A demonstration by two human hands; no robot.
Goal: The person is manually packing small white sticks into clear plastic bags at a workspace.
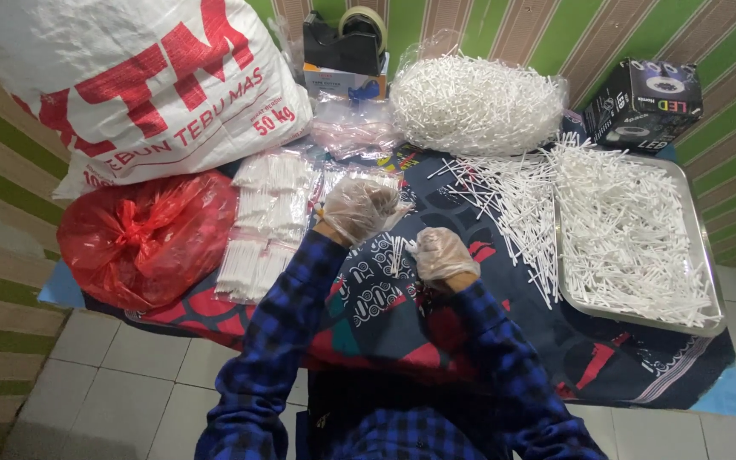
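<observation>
Right hand (442, 254) clenches a bundle of swabs (399, 253); keep tips level beyond the fist. Left hand (358, 207) grasps a clear bag (393, 196).

A dark patterned cloth (436, 183) is lying over a blue mat (60, 290) on the pale tiled floor (121, 383), and everything is sitting on it. At the far left a big white sack (129, 81) is leaning, with a knotted red plastic bag (142, 234) sitting just near of it. Right of the red bag, packets of white sticks (266, 221) are lying in rows. At the far middle a clear bag full of white sticks (474, 102) is resting beside a tape dispenser (347, 38) on a small box. Loose white sticks (513, 204) are spreading across the cloth toward a metal tray (707, 264) on the right, which is holding more sticks. A black box (641, 106) is standing far right.
</observation>
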